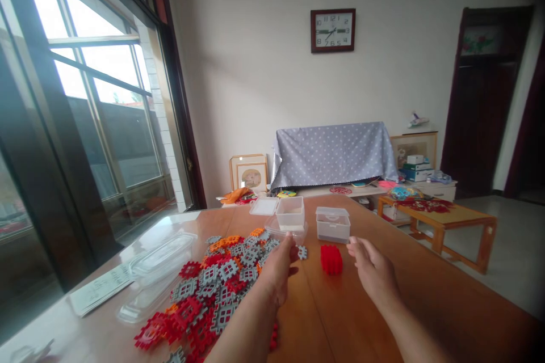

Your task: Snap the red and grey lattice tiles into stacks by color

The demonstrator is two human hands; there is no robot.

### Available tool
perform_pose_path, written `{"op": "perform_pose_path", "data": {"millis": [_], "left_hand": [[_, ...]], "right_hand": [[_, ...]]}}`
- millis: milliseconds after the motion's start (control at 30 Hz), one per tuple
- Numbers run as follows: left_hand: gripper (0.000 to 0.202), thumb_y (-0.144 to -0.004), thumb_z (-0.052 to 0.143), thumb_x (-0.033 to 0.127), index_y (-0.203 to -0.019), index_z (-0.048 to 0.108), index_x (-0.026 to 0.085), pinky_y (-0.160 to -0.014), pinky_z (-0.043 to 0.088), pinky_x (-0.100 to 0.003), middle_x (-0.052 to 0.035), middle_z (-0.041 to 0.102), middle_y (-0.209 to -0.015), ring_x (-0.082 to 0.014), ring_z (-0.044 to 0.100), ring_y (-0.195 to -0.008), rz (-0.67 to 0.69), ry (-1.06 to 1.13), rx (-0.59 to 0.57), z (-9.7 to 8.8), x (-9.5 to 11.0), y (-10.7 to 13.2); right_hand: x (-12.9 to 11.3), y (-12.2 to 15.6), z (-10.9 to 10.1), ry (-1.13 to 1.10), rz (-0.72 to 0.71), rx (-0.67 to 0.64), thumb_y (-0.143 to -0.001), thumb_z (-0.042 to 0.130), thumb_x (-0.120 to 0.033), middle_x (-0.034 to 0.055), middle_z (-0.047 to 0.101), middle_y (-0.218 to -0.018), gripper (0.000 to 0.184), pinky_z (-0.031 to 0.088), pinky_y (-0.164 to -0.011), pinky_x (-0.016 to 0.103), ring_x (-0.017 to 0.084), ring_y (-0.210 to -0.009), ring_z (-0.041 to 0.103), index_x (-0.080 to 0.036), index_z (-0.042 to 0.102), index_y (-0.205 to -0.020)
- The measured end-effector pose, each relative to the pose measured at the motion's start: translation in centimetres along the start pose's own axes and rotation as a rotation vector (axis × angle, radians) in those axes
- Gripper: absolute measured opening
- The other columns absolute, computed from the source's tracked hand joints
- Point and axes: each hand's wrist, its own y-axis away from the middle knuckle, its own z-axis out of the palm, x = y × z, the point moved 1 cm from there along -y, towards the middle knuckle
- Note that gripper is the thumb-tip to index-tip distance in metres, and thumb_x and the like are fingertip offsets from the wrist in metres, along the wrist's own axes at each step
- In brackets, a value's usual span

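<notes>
A large loose pile of interlocking plastic lattice tiles (213, 289) in red, grey and orange covers the left-middle of the wooden table (340, 317). My left hand (276, 269) is over the pile's right side, fingers bunched, and whatever they may hold is hidden. One grey tile (302, 252) lies just beyond its fingertips. My right hand (372, 272) is empty, its fingers slightly curled, close to the right of a compact stack of red tiles (331, 260). Two small clear plastic boxes (290, 214) (332, 224) stand beyond the hands.
A clear lid (264, 206) lies by the far box, and a long clear plastic container (159, 275) and papers (101, 289) lie at left. A window (102, 96) runs along the table's left side. A low wooden table (438, 221) with assorted items stands beyond the right edge.
</notes>
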Motion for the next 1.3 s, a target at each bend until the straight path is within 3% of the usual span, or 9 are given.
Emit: {"op": "perform_pose_path", "data": {"millis": [100, 200, 367, 533, 733, 900, 1067, 1167, 1300], "left_hand": [[0.075, -0.077, 0.065, 0.078, -0.117, 0.065, 0.016, -0.082, 0.045, -0.032, -0.0148, 0.070, -0.123, -0.0256, 0.065, -0.107, 0.104, 0.040, 0.075, -4.3, 1.7, 2.0], [0.064, -0.076, 0.069, 0.072, -0.110, 0.068, 0.018, -0.079, 0.044, -0.032, -0.0119, 0.073, -0.114, -0.0254, 0.066, -0.103, 0.162, -0.026, 0.199, -8.4, 2.5, 4.3], [0.045, -0.079, 0.071, 0.056, -0.103, 0.066, 0.018, -0.082, 0.045, -0.032, -0.0087, 0.073, -0.105, -0.0221, 0.065, -0.096, 0.247, -0.097, 0.282, -12.0, 2.2, 6.3], [0.038, -0.077, 0.070, 0.045, -0.102, 0.066, 0.017, -0.079, 0.045, -0.030, -0.0060, 0.070, -0.095, -0.0196, 0.064, -0.085, 0.324, -0.155, 0.341, -13.3, 1.2, 5.7], [0.030, -0.077, 0.067, 0.041, -0.095, 0.064, 0.017, -0.071, 0.044, -0.029, -0.0033, 0.067, -0.085, -0.0183, 0.061, -0.075, 0.376, -0.253, 0.329, -14.7, 0.6, 5.2], [0.025, -0.081, 0.064, 0.037, -0.096, 0.063, 0.017, -0.067, 0.043, -0.026, -0.0012, 0.064, -0.082, -0.0152, 0.055, -0.071, 0.377, -0.271, 0.274, -14.1, 0.5, 5.5], [0.022, -0.084, 0.061, 0.034, -0.098, 0.065, 0.017, -0.069, 0.046, -0.026, -0.0043, 0.068, -0.088, -0.0173, 0.060, -0.078, 0.400, -0.352, 0.259, -13.5, 0.3, 5.5], [0.020, -0.086, 0.060, 0.034, -0.097, 0.066, 0.019, -0.071, 0.046, -0.027, -0.0046, 0.070, -0.089, -0.0186, 0.062, -0.080, 0.420, -0.476, 0.275, -13.7, -0.1, 5.3], [0.019, -0.090, 0.056, 0.035, -0.097, 0.065, 0.020, -0.073, 0.047, -0.028, -0.0041, 0.072, -0.091, -0.0195, 0.064, -0.083, 0.431, -0.582, 0.284, -14.0, -0.4, 5.1]], "right_hand": [[-0.8, 0.9, 0.6, 0.046, -0.156, 0.062, -0.094, 0.048, -0.065, 0.0107, 0.076, -0.115, 0.051, 0.051, -0.094, 0.034, 0.028, -0.110, 0.068, -0.023, 0.066, -0.115], [-1.5, 1.9, 2.1, 0.129, -0.302, 0.019, -0.094, 0.051, -0.060, 0.0071, 0.078, -0.102, 0.043, 0.052, -0.083, 0.032, 0.026, -0.095, 0.071, -0.023, 0.070, -0.106], [-2.5, 4.2, 6.3, 0.236, -0.362, -0.320, -0.095, 0.051, -0.049, 0.0029, 0.078, -0.090, 0.033, 0.052, -0.073, 0.030, 0.023, -0.081, 0.070, -0.024, 0.071, -0.102], [-4.2, 6.7, 10.3, 0.344, -0.376, -0.606, -0.088, 0.058, -0.029, 0.0039, 0.078, -0.095, 0.024, 0.052, -0.080, 0.030, 0.022, -0.087, 0.071, -0.023, 0.075, -0.105], [-4.9, 8.3, 12.9, 0.472, -0.454, -0.620, -0.084, 0.063, -0.022, 0.0076, 0.074, -0.121, 0.039, 0.048, -0.101, 0.036, 0.026, -0.113, 0.065, -0.025, 0.073, -0.121], [-3.9, 8.7, 13.5, 0.529, -0.523, -0.651, -0.089, 0.058, -0.020, 0.0087, 0.065, -0.139, 0.048, 0.041, -0.114, 0.039, 0.025, -0.132, 0.056, -0.025, 0.066, -0.136], [-3.9, 8.9, 13.7, 0.551, -0.527, -0.627, -0.086, 0.058, -0.013, 0.0052, 0.072, -0.114, 0.032, 0.049, -0.095, 0.035, 0.024, -0.108, 0.064, -0.026, 0.073, -0.111], [-4.0, 8.9, 13.8, 0.566, -0.532, -0.586, -0.084, 0.062, -0.013, 0.0027, 0.072, -0.101, 0.020, 0.047, -0.085, 0.032, 0.024, -0.098, 0.063, -0.025, 0.071, -0.097], [-3.6, 8.2, 13.7, 0.550, -0.602, -0.549, -0.091, 0.062, -0.021, 0.0011, 0.071, -0.093, 0.009, 0.044, -0.081, 0.032, 0.023, -0.091, 0.062, -0.025, 0.070, -0.092]]}}
